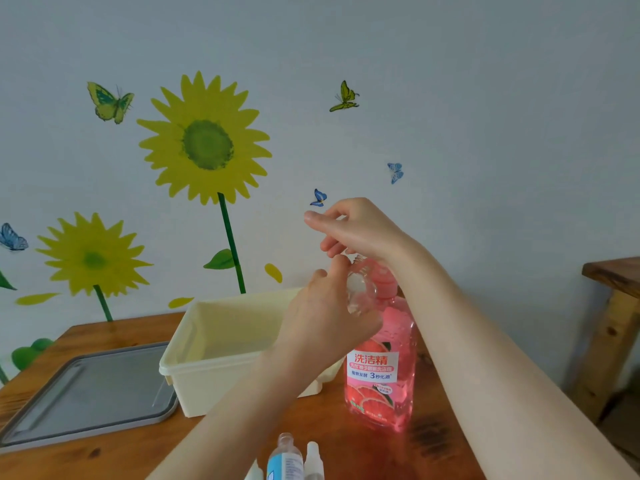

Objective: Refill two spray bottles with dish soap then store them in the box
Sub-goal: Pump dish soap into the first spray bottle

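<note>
Wooden table [114, 448] against a sunflower-decal wall [204, 143]; your left hand [325, 317] grips a small clear spray bottle [362, 292], uncapped, raised in front of the pink dish soap bottle [381, 379]; your right hand [358, 230] hovers just above its neck, fingers curled, can't tell if pinching anything; cream box [173, 363] just left of the soap, grey lid [90, 393] beside it; second uncapped spray bottle [284, 459] and white spray head [313, 457] at the near edge.

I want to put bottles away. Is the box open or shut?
Open. The cream box has no lid on; the grey lid lies flat on the table beside it.
</note>
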